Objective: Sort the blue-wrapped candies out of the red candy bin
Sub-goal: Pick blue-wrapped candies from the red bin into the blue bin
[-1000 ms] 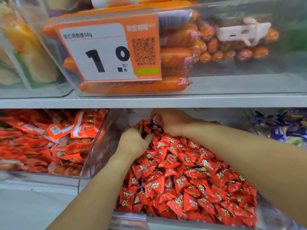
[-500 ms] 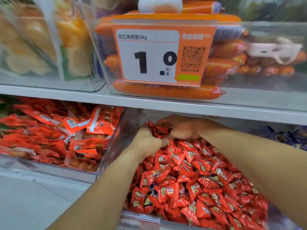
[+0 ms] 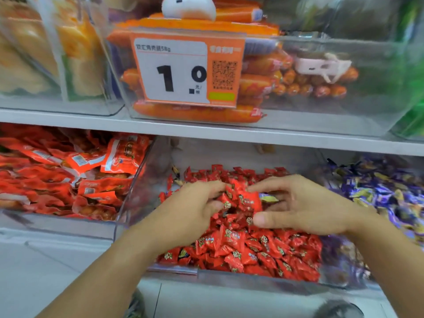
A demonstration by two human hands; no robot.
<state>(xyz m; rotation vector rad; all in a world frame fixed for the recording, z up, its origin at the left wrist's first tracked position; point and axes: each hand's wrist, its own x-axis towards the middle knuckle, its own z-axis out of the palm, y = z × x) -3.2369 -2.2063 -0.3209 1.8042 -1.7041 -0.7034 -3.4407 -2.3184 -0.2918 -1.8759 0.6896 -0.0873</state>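
Blue-wrapped candy point(image 3: 266, 196) lies beneath open right hand point(image 3: 305, 207); left hand point(image 3: 195, 207) clutches red candies point(image 3: 231, 198).

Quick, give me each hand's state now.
Left hand: fingers curled into the red candies, gripping some.
Right hand: open, fingers spread, holding nothing.

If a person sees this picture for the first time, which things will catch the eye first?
First the two hands, left hand and right hand, digging in the heap of red candies in the clear middle bin. A blue-wrapped candy peeks out under the right fingers. Above, on the upper shelf, a big orange price tag reads 1.0.
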